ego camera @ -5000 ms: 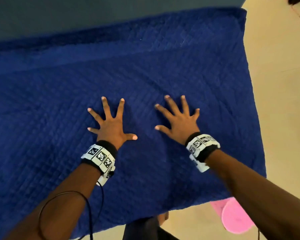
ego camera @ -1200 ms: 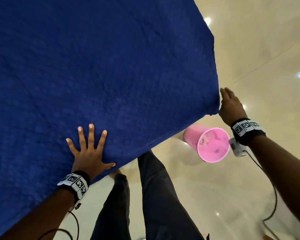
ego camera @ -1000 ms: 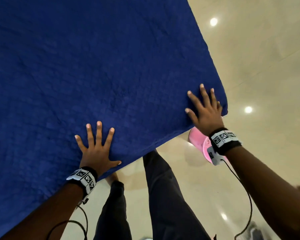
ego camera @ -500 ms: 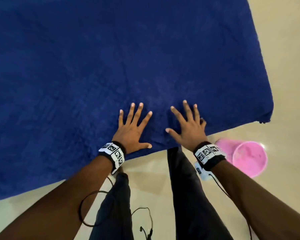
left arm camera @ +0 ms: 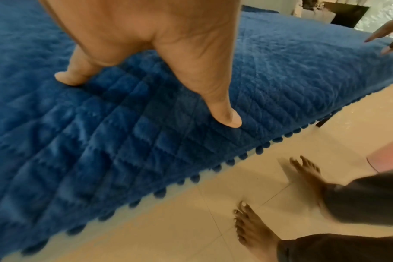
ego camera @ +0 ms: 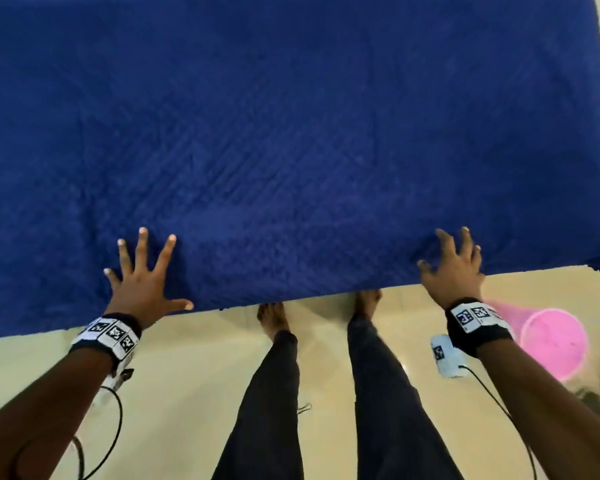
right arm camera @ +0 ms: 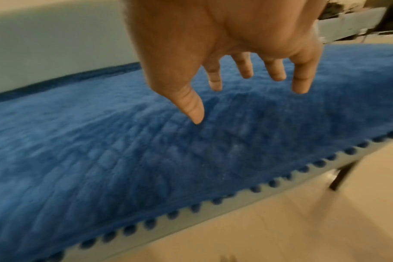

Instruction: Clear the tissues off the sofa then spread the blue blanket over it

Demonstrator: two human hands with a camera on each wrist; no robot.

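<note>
The blue quilted blanket lies spread flat over the sofa seat, its pom-pom hem hanging along the front edge. My left hand presses on it near the front left, fingers spread straight, thumb and a fingertip touching the fabric. My right hand hovers just over the blanket near the front right, fingers loosely bent, holding nothing. No tissues show on the sofa.
A pink bin stands on the cream tiled floor at the right, beside my right wrist. My bare feet and dark trousers are close to the sofa's front edge. A dark sofa leg shows under the right end.
My two hands have slid apart along the front of the blanket, the left going left and the right going right. The right hand has lifted slightly off the fabric.
</note>
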